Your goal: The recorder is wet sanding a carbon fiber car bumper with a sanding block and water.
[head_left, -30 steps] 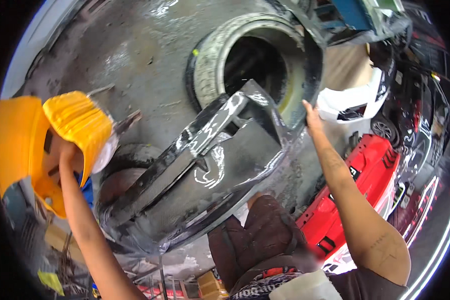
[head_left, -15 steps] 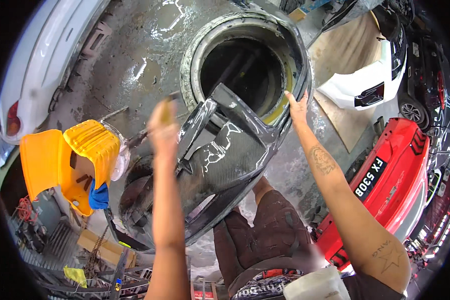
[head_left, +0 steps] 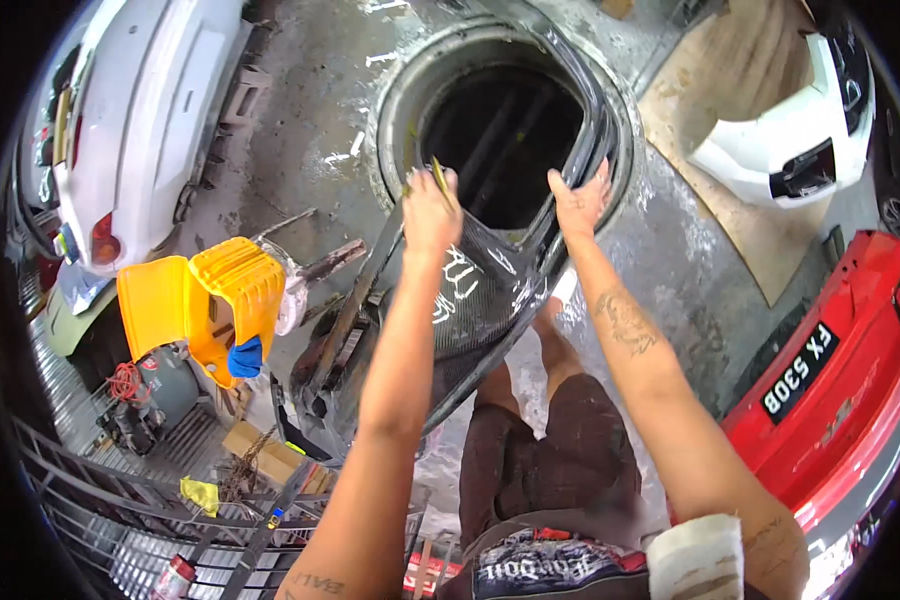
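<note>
A glossy black carbon-fibre car bumper (head_left: pixel 470 285) lies tilted across the near side of a large round tub (head_left: pixel 395 140) with a pale rim and a dark inside. My right hand (head_left: pixel 582 205) is closed on the bumper's long edge, at the tub's right side. On the bumper's upper end, near the tub's middle, rests my left hand (head_left: pixel 432 212). Its fingers are pressed round a thin yellowish pad (head_left: pixel 438 172), mostly hidden by the hand; its exact kind does not show. The bumper's lower end is partly behind my left forearm.
To the left stand an orange plastic stool (head_left: pixel 235 275) with a blue cloth (head_left: pixel 245 357) and a silver-white car bumper (head_left: pixel 175 110). On the right are a white bumper (head_left: pixel 745 150) on a brown board (head_left: pixel 685 125) and a red car panel (head_left: pixel 820 370). The grey floor (head_left: pixel 300 150) looks wet.
My left hand has moved from the left of the bumper up onto its upper end. The bumper has shifted and turned more upright, with my right hand still on its edge. The view has swung.
</note>
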A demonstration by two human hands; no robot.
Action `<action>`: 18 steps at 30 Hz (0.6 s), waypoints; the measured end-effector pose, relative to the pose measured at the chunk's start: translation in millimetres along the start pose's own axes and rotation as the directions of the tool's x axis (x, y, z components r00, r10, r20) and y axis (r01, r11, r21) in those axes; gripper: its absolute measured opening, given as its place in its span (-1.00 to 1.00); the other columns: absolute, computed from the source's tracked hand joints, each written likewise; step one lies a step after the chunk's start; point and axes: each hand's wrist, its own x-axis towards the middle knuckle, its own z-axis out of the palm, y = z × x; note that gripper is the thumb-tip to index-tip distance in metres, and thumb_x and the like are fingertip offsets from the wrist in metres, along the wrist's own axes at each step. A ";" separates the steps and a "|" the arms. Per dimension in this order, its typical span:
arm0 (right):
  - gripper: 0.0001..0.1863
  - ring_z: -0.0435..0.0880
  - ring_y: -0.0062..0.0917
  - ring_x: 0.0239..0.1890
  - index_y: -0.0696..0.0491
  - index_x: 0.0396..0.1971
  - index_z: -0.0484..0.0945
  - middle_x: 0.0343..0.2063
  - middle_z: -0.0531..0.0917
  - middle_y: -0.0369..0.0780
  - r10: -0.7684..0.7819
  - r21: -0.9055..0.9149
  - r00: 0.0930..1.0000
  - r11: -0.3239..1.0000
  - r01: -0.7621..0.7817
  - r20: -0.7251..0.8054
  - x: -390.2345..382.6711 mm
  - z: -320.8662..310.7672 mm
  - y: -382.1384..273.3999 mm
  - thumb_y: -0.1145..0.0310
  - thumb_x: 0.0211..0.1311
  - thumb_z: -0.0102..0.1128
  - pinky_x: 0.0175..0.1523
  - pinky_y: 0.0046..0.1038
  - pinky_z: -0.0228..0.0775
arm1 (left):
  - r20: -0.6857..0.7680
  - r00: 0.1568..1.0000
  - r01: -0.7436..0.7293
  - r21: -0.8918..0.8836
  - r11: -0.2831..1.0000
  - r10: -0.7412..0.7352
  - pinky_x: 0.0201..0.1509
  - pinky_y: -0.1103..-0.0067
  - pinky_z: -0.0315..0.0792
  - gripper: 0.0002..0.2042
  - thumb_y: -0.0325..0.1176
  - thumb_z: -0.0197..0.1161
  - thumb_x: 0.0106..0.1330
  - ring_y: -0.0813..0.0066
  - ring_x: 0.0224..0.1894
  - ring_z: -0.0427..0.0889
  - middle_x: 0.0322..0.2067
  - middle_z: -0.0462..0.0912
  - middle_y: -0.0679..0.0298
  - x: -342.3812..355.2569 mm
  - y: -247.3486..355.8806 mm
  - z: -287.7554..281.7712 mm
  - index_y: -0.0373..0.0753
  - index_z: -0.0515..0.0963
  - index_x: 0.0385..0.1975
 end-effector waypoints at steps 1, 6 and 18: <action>0.29 -0.07 0.15 0.52 0.03 0.52 -0.01 0.47 0.10 0.09 -0.015 0.002 0.999 1.000 0.015 -0.042 8.7 -3.1 8.5 -0.02 -0.21 0.60 0.49 0.25 -0.22 | -0.092 0.994 -0.050 0.077 0.996 0.057 0.37 0.08 0.32 -0.39 -0.04 -0.09 0.60 -0.36 0.24 0.47 0.15 0.49 -0.41 -22.4 20.1 14.6 -0.65 0.44 0.16; 0.26 0.00 0.19 0.48 0.01 0.51 0.01 0.44 0.16 0.03 0.057 -0.033 0.998 0.998 -0.058 -0.018 -3.5 -2.3 -13.3 0.02 -0.22 0.58 0.43 0.34 -0.14 | -0.023 0.999 0.035 0.123 0.992 -0.032 0.37 0.12 0.32 -0.41 -0.05 -0.08 0.59 -0.26 0.24 0.50 0.12 0.53 -0.36 -14.8 19.8 2.7 -0.65 0.48 0.09; 0.27 -0.01 0.25 0.47 0.02 0.51 -0.01 0.45 0.16 0.02 0.045 -0.055 0.999 0.997 -0.046 -0.018 -3.1 -1.1 -14.5 0.00 -0.20 0.57 0.41 0.35 -0.10 | 0.214 0.974 0.087 -0.037 0.996 -0.077 0.33 0.15 0.37 -0.41 -0.06 -0.09 0.60 -0.28 0.28 0.44 0.16 0.47 -0.41 16.5 4.4 -10.7 -0.63 0.41 0.17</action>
